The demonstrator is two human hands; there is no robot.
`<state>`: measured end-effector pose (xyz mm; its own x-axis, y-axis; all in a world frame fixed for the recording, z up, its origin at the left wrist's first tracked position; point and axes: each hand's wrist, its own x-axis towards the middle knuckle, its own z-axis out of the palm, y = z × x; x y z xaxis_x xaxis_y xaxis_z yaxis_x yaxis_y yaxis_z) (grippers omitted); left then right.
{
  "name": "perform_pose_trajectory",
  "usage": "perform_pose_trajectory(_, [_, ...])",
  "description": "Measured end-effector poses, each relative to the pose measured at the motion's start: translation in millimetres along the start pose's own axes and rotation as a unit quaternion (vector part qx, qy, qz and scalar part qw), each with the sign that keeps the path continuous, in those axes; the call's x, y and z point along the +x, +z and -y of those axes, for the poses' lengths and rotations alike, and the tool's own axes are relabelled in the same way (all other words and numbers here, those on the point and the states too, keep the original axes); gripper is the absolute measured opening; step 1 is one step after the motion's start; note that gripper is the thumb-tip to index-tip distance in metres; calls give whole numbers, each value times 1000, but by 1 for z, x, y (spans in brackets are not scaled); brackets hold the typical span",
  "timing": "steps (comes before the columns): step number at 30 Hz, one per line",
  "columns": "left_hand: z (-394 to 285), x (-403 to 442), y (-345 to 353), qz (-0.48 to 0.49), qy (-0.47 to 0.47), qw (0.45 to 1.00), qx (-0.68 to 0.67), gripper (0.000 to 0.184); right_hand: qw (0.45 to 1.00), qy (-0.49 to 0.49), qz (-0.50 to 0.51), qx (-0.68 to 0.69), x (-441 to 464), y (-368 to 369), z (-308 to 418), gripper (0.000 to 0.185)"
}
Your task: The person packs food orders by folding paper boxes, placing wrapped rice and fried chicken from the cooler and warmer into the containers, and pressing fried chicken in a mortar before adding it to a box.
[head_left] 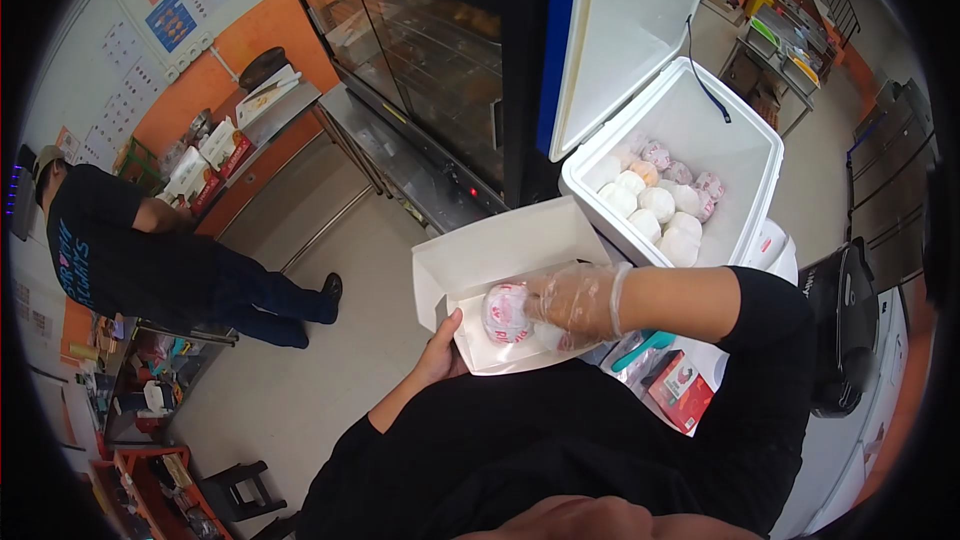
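My left hand [440,352] grips the near left side of an open white cardboard box [465,230], thumb over the rim. In the box sits a round bundle in white paper with pink print [507,312]. My right hand [578,302], in a clear plastic glove, reaches into the box with curled fingers against a second wrapped bundle [550,336], mostly hidden below it. Beyond stands an open white cooler [735,225] with several round bundles [656,204], some plain white, some printed pink.
The cooler's lid [630,40] stands raised beside a glass-fronted display cabinet [410,50]. A red-and-white box [682,390] and a teal-handled tool [645,348] lie by my right arm. A co-worker [150,250] stands at a counter on the left. A black stool [243,488] is low left.
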<state>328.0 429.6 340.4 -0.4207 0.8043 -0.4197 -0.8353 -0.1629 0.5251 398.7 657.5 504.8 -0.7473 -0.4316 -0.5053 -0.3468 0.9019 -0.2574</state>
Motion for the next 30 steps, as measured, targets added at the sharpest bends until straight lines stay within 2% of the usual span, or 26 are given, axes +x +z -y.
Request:
perform_pose_trajectory(1, [4,1,-1,-1,-1,1000,-2,64,1000,-1,2,1,-3,7,4,41])
perform_pose_trajectory(3, [6,3,-3,31,12,999,-6,64,984,-3,-165,-73,-12,13,10,35])
perform_pose_trajectory(4, [5,1,-3,29,12,999,-8,64,984,-5,-162,-72,-17,10,12,35])
perform_pose_trajectory(6, [3,-5,1,20,-48,999,-4,64,982,-69,-171,-50,-36,-1,18,25])
perform_pose_trajectory(8, [2,-5,0,28,-45,999,0,64,958,-138,-252,14,-63,-25,16,23])
perform_pose_trajectory(10, [2,-3,2,43,-40,998,7,64,892,-162,-422,7,-87,-49,4,22])
perform_pose_trajectory(12, [0,-2,4,44,-32,998,7,65,802,-26,-580,-142,-106,-94,4,33])
perform_pose_trajectory(13, [0,-2,5,49,-30,998,12,65,713,6,-651,-261,-111,-114,-12,37])
perform_pose_trajectory(15, [-2,-2,8,57,-29,998,9,65,658,100,-678,-311,-110,-141,-35,49])
perform_pose_trajectory(17, [-2,-2,11,43,-18,999,26,64,635,126,-684,-336,-110,-163,-52,56])
perform_pose_trajectory(19, [-2,0,9,29,-7,999,40,65,763,222,-556,-243,-115,-181,-61,88])
perform_pose_trajectory(20, [-1,2,5,42,-2,999,22,64,762,222,-558,-243,-114,-186,-71,88])
perform_pose_trajectory(22, [-1,3,3,54,6,998,4,63,798,165,-536,-221,-110,-188,-87,94])
perform_pose_trajectory(23, [0,3,3,35,16,999,11,63,797,163,-537,-221,-113,-186,-90,94])
perform_pose_trajectory(25, [0,4,1,13,30,999,14,63,782,153,-547,-256,-119,-187,-82,77])
perform_pose_trajectory(27, [0,7,-7,17,42,999,-12,62,784,158,-539,-264,-133,-176,-74,75])
perform_pose_trajectory(29, [-2,5,-10,13,54,998,-12,62,723,162,-554,-380,-151,-153,-72,43])
perform_pose_trajectory(30, [-1,6,-12,11,63,998,-12,62,732,177,-537,-380,-164,-140,-68,42])
